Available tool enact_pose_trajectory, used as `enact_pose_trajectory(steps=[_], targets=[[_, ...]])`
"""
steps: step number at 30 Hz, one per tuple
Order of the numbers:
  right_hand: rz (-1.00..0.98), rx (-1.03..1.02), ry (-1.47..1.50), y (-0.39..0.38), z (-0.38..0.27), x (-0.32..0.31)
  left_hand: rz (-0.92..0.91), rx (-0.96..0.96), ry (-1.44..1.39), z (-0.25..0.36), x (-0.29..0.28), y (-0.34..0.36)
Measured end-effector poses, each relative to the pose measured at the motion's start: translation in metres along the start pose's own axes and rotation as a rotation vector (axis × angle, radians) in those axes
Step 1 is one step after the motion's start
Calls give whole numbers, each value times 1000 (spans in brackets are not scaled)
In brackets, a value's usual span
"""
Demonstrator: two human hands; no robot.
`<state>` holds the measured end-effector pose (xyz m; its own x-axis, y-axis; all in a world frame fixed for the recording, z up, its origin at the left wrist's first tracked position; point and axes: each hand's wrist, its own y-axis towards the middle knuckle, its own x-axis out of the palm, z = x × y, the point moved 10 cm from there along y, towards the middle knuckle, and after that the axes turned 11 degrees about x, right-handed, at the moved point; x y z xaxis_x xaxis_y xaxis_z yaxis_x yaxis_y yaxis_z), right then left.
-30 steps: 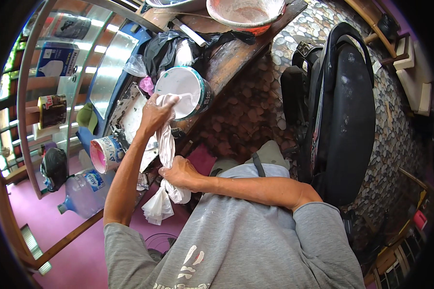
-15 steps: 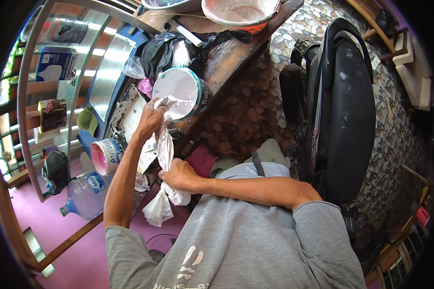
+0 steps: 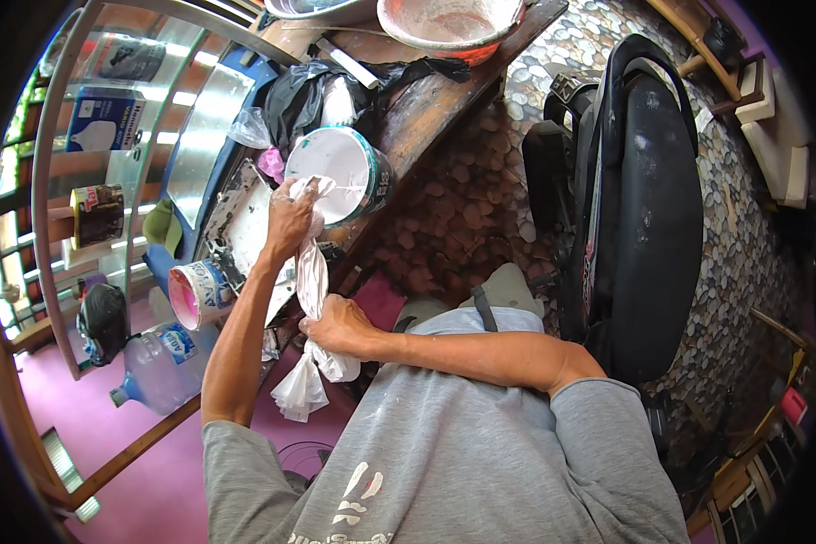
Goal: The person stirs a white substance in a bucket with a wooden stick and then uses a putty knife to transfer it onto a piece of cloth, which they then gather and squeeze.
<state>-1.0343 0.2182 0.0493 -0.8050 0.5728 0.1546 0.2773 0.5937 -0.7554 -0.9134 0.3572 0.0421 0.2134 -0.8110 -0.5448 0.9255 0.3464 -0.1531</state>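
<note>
A twisted white plastic bag [image 3: 312, 279] stretches between my two hands. My left hand [image 3: 290, 218] is closed round its upper end, at the near rim of a white-lined bucket [image 3: 380, 172] with a green rim. From that end a thin white strand reaches across the bucket's mouth. Lower down, my right hand [image 3: 337, 326] grips the bag with its fingers wrapped round it. The loose, crumpled tail of the bag hangs below that fist. What the bag holds cannot be made out.
The bucket stands on a wooden bench [image 3: 426, 113] with black plastic [image 3: 299, 100] and a large paint-smeared basin [image 3: 449, 27]. At left are a paint tub [image 3: 199, 295], a water jug [image 3: 161, 367] and a glass case [image 3: 41, 208]. A motorcycle [image 3: 639, 218] stands to the right.
My left hand and forearm have shifted slightly to the right, and the bag's upper end is bunched a little differently. My right hand keeps its grip in nearly the same place.
</note>
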Motion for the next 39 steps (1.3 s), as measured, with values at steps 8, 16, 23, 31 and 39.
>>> enact_pose_trajectory(steps=[8, 16, 23, 31, 39], targets=[[-15, 0, -17, 3, -1, 0, -26, 75, 280, 9, -2, 5], [17, 14, -25, 7, 6, -4, -23, -141, -353, -1, 1, -28], [103, -79, -180, 1, 0, -18, -122, -432, -727, 8, 20, -79], [41, -36, -293, 0, 1, -15, 62, -437, -545, -18, 16, -89], [53, -61, -250, 5, -2, -16, 191, -487, -448, -30, 6, -89]])
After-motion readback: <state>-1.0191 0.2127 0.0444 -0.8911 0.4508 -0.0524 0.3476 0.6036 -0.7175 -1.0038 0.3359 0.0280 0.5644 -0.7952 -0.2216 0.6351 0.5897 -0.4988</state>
